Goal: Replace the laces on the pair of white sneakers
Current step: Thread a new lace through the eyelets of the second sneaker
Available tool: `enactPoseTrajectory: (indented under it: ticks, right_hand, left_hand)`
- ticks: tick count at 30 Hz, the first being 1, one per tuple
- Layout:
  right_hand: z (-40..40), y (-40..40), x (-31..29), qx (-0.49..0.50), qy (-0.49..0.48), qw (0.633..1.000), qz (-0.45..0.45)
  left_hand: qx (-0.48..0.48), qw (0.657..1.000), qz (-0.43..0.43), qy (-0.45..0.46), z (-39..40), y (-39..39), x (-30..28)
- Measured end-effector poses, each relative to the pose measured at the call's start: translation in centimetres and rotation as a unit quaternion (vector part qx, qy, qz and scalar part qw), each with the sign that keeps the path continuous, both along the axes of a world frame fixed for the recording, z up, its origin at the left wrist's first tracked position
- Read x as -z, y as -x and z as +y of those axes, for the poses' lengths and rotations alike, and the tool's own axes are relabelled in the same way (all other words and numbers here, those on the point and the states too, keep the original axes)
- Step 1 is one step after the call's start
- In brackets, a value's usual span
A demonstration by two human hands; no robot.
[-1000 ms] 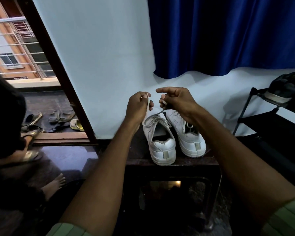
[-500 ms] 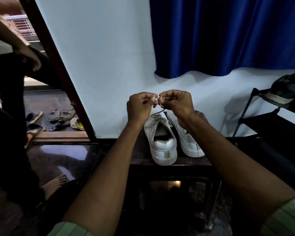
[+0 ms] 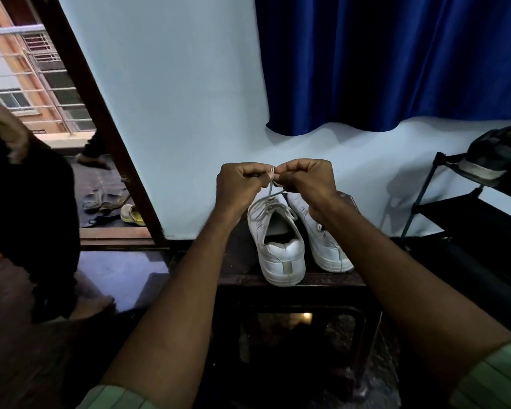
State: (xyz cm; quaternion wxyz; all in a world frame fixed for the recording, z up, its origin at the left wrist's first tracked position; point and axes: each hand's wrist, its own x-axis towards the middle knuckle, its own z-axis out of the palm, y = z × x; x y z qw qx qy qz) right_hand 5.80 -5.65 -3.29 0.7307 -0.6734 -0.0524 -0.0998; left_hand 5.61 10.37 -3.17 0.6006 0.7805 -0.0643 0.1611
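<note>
Both fists clenched knuckle to knuckle above the toe end, left hand and right hand pinching the lace, running down and toward the wearer into the left sneaker on the dark stand, equally near both

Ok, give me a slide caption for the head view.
Both hands, left hand and right hand, pinch a lace above the left sneaker.
</note>
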Motion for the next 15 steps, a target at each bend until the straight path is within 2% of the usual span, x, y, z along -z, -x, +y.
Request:
enactPoseTrajectory:
  ticks: [9,15]
  right_hand:
    - [0.29,-0.14,-0.13,-0.004,0.033,0.999,-0.013]
    - [0.92,-0.65,0.26,-0.015,0.12,0.992,-0.034]
  left_hand:
    - [-0.054,0.998,-0.014,-0.026,-0.25,0.12,-0.32]
    - [-0.048,0.998,-0.032,0.006,-0.39,0.36,-0.86]
